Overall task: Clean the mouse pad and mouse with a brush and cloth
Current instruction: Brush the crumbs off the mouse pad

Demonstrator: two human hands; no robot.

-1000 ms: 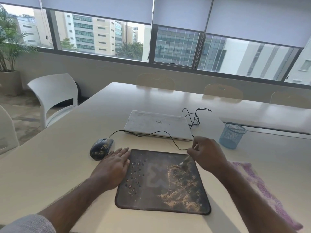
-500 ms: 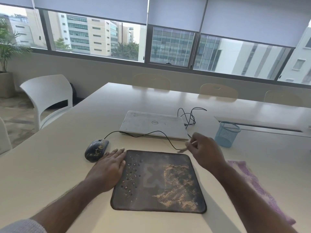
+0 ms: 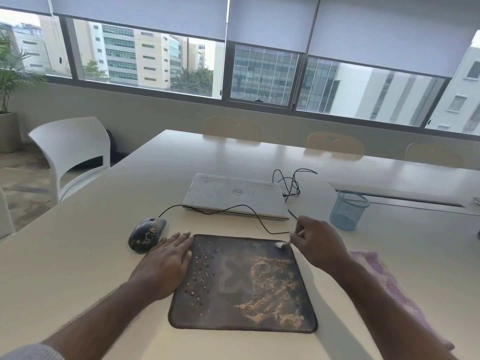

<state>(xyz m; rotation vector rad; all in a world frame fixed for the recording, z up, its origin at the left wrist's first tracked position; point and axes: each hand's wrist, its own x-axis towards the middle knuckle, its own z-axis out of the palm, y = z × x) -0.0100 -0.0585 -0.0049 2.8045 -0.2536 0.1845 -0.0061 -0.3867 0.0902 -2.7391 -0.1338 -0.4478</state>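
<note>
**Brush at the pad's far right corner**

The left hand (image 3: pixel 166 263) lies flat on the pad's (image 3: pixel 241 307) left edge, beside the mouse (image 3: pixel 146 235). The right hand (image 3: pixel 319 242) pinches a brush (image 3: pixel 281 244), bristles at the pad's far right corner (sandy grit nearer). A cloth (image 3: pixel 384 284) lies on the right.

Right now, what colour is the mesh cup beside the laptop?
Light blue: the mesh cup shows clearly in the head view.

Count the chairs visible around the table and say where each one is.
4, possibly more hidden: a white chair left of the table, and three beige chair backs along the far edge, at left, middle and right.
</note>
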